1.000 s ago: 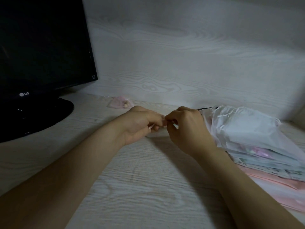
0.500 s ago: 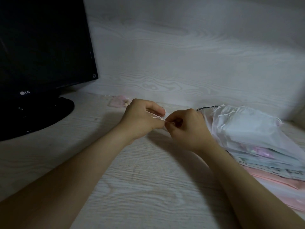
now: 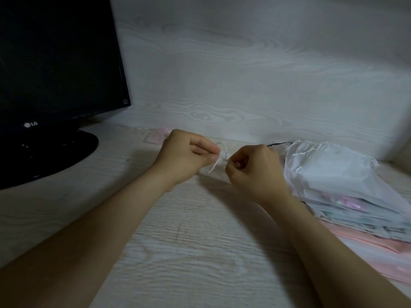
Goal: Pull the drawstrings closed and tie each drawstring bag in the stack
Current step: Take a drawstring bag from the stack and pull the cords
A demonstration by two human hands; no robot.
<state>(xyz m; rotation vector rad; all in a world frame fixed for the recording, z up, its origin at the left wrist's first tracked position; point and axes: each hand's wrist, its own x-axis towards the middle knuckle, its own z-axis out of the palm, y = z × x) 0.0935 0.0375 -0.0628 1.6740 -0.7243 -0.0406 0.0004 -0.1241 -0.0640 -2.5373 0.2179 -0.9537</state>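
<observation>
Head view shows us mid-knot, we reckon: left hand (image 3: 186,156) and right hand (image 3: 253,172) each pinch the white drawstring (image 3: 214,166) between them, one pink bag (image 3: 156,135) lies beyond the left hand, and the stack (image 3: 344,185) beside the right hand awaits tying.

Sheer cloth bags (image 3: 333,172); matt woodgrain desk (image 3: 200,241); glossy monitor (image 3: 55,63).

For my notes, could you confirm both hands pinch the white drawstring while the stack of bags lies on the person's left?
Not quite: the head view shows the stack of bags on the person's right. Left hand and right hand do pinch the white drawstring.
</observation>
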